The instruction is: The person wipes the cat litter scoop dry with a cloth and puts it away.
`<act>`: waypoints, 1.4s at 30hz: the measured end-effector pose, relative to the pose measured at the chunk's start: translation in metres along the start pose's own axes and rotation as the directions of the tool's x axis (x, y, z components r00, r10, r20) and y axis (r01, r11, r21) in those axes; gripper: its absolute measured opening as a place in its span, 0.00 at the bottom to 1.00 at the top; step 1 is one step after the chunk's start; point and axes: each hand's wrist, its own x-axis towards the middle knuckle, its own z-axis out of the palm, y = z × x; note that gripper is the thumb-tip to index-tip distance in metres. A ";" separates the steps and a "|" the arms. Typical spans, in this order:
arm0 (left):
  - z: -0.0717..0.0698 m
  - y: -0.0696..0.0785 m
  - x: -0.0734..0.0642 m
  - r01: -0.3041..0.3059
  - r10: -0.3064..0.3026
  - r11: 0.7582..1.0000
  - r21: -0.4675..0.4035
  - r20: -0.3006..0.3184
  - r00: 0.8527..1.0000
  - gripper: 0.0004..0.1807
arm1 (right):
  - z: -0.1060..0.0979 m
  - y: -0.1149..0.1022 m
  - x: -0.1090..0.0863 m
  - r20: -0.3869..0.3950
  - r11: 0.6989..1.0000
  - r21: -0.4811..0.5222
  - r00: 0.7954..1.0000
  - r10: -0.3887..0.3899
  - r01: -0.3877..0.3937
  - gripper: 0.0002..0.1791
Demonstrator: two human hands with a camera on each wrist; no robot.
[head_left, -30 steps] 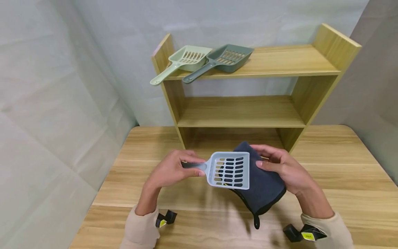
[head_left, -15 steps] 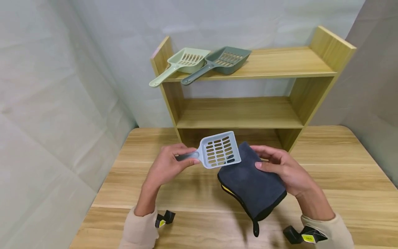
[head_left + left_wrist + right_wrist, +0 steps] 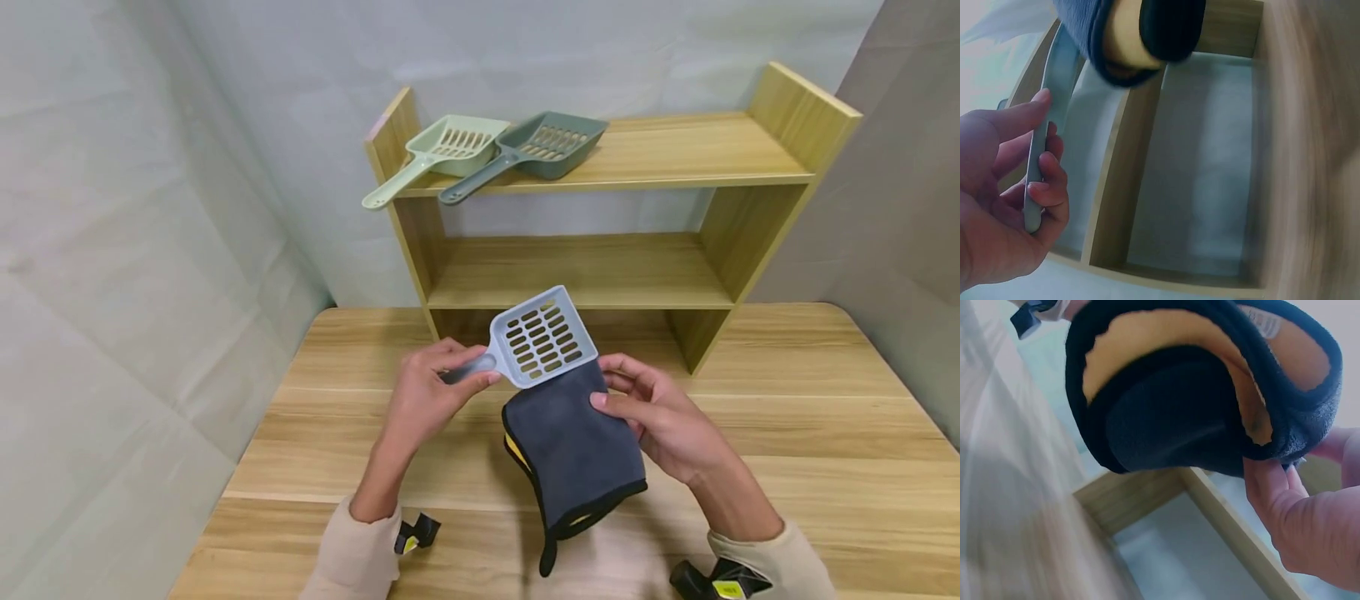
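My left hand (image 3: pixel 431 387) grips the handle of a pale blue-grey slotted litter scoop (image 3: pixel 546 337), its pan tilted up toward the right in the head view. In the left wrist view the scoop handle (image 3: pixel 1034 178) runs between thumb and curled fingers. My right hand (image 3: pixel 667 417) pinches a folded dark grey cloth (image 3: pixel 577 442) with black edging, a yellow underside and a hanging loop. The cloth's upper edge meets the lower rim of the pan. Seen from the right wrist, the folds of the cloth (image 3: pixel 1166 419) show yellow inside, with a small label.
A wooden three-tier shelf (image 3: pixel 585 304) stands at the back of the wooden table (image 3: pixel 315 433). Its top board holds a pale green litter scoop (image 3: pixel 457 146) and a dark grey-green one (image 3: pixel 551 146) at the left, handles jutting over the front edge.
The scoop has risen and turned, its pan now angled up instead of lying level over the cloth. My right hand has brought the cloth leftward, under the pan's lower rim.
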 end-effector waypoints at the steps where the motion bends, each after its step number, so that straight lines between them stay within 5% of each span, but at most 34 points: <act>1: 0.002 0.000 0.000 0.002 -0.002 1.000 -0.007 -0.005 1.000 0.21 | 0.002 0.002 0.001 -0.013 1.000 0.001 1.000 -0.002 0.002 0.17; 15: 0.015 0.004 -0.002 0.017 -0.018 0.999 -0.027 -0.037 0.999 0.22 | 0.016 0.018 0.010 -0.084 0.996 -0.071 0.996 0.041 -0.047 0.17; 21: 0.009 0.003 -0.001 0.020 -0.020 1.000 -0.010 -0.011 1.000 0.22 | 0.014 0.016 0.009 -0.076 0.999 -0.021 0.996 0.046 -0.048 0.17; 32: -0.006 0.000 0.002 0.120 -0.121 0.993 0.013 0.053 0.991 0.21 | 0.000 0.005 0.004 -0.099 0.999 0.040 0.995 0.016 -0.012 0.18; 42: -0.008 -0.002 0.003 0.121 -0.122 0.992 0.032 0.051 0.991 0.21 | -0.001 0.005 0.004 -0.104 0.999 0.045 0.995 0.000 0.004 0.19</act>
